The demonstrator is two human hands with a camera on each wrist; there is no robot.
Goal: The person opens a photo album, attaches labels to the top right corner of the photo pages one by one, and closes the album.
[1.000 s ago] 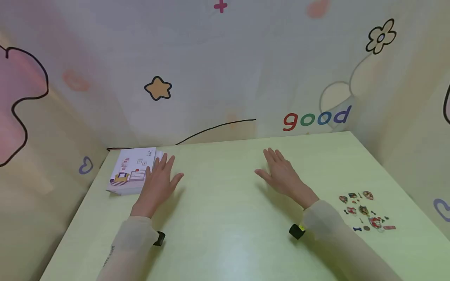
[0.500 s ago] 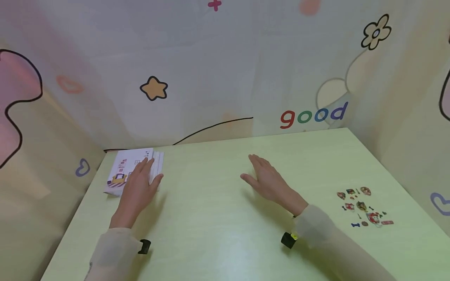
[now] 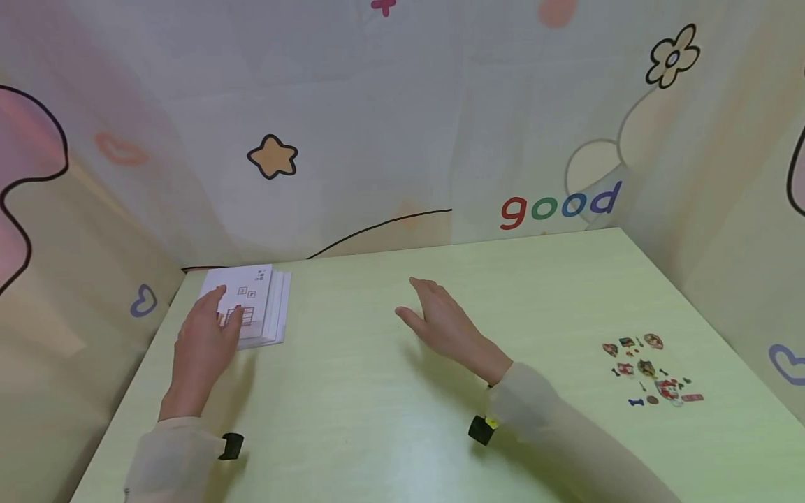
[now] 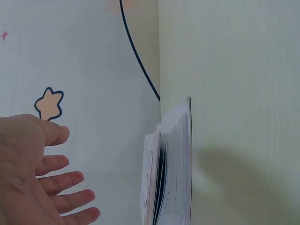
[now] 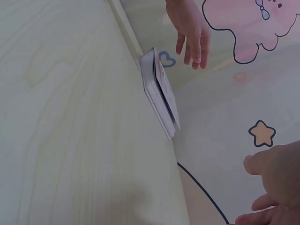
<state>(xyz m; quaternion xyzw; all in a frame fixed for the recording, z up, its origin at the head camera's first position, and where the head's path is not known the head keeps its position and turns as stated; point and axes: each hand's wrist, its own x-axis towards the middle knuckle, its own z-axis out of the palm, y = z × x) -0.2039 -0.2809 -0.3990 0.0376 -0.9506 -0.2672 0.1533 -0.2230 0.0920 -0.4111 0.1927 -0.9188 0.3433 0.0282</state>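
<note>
A stack of white booklets (image 3: 260, 307) with small printed pictures lies at the far left corner of the pale green table (image 3: 377, 433). My left hand (image 3: 214, 318) is open and hovers over the stack's near left part; the wrist views show a gap between the left hand (image 5: 190, 28) and the booklets (image 5: 161, 96). In the left wrist view the spread fingers (image 4: 56, 183) are beside the booklets' edge (image 4: 171, 168). My right hand (image 3: 434, 318) is open with straight fingers, held low over the table's middle and holding nothing; its fingers (image 5: 274, 187) show in the right wrist view.
A sheet of small colourful stickers (image 3: 650, 370) lies flat near the table's right edge. Cartoon-printed walls (image 3: 402, 126) close in the table at the back and on both sides. A black band (image 3: 481, 429) sits at each wrist.
Both hands have slid to the left. The left hand went from the stack's right edge to over its left part, and the right hand moved towards the table's middle.
</note>
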